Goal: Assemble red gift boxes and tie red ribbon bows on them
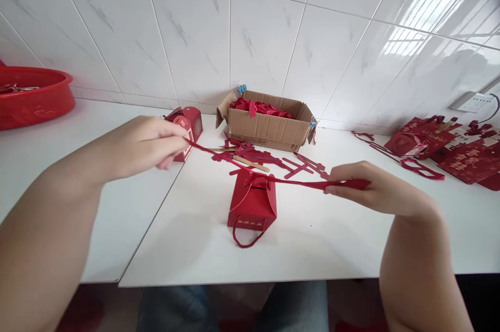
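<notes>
A red ribbon [297, 182] stretches in a slanting line between my two hands, over the top of a small red gift box [253, 207]. My left hand [156, 140] pinches its higher end, in front of another red box [193, 122]. On the right, my right hand [359, 186] grips the other end, and a short tail shows past the fingers. The gift box stands upright with its top flaps folded together and a red cord handle [249, 245] hanging at the front. Whether the ribbon passes through the top of the box is hard to see.
Behind lies a pile of red paper cut-outs [258, 155] with a wooden stick [251, 163]. An open cardboard box [269, 128] of red ribbons stands by the tiled wall. At far left is a red basin [39, 97]; several red bags [474, 157] lie at right.
</notes>
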### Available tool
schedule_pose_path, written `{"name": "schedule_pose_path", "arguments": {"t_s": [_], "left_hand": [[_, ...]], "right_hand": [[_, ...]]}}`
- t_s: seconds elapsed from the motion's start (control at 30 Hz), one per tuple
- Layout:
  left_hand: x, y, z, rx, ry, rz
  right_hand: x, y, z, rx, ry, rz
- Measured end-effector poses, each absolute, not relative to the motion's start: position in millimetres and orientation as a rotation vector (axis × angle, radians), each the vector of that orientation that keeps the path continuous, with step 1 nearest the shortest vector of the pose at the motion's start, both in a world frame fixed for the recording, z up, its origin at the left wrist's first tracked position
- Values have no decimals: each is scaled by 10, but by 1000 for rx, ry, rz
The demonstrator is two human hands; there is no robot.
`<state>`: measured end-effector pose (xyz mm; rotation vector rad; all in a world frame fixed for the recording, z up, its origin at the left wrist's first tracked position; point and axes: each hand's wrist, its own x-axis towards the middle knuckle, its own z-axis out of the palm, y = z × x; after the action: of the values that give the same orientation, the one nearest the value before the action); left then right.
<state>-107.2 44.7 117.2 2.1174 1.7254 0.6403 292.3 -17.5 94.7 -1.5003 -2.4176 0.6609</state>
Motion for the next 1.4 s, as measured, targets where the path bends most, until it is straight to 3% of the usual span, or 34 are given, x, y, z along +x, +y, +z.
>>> {"name": "schedule_pose_path", "arguments": {"t_s": [0.23, 0.37, 0.53, 0.63, 0.73, 0.93, 1.4], "left_hand": [[-1426, 381, 434, 1745, 1785, 347], [-1323, 299, 259, 1879, 1823, 219], [-1035, 159, 371, 2228, 2071, 550], [-717, 3, 388, 2282, 1591, 695], [-373, -125, 330, 2165, 1256, 566], [-101, 30, 178, 2097, 1115, 727], [-83, 287, -81, 2073, 1007, 957]], "right_hand": [[3251, -344, 313, -1723, -2354, 1037], [3313, -363, 212, -1723, -2287, 936], [3392, -318, 413, -1558, -2095, 661], [3067, -197, 494, -1278, -2034, 505], [2558, -33, 438, -1049, -2160, 549], [2169, 168, 167, -947, -2278, 759], [2109, 164, -121, -884, -1956, 595]]}}
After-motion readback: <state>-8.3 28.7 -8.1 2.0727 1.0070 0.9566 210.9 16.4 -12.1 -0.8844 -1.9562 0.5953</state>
